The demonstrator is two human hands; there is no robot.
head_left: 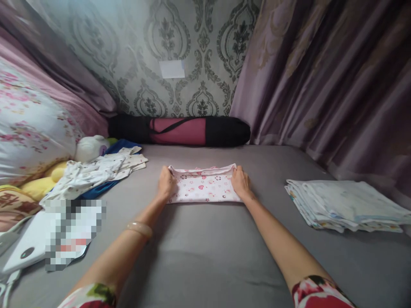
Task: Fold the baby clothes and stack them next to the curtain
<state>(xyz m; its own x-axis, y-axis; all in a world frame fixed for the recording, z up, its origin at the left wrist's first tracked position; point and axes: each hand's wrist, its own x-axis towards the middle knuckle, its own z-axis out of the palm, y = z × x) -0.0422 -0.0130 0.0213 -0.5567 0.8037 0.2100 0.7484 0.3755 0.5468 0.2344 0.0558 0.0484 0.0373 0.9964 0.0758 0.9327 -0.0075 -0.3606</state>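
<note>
Cloth (pixel 203 189) (flower-printed) between left grip (pixel 166 183) and right grip (pixel 242 182), both tight on its ends.

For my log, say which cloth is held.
The pink-printed cloth, gripped by left fingers and right fingers; the right stack and left pile lie untouched.

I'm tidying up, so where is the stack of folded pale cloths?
At the head view's right, the stack lies on the gray sheet, right of the right hand, near the purple curtain.
</note>
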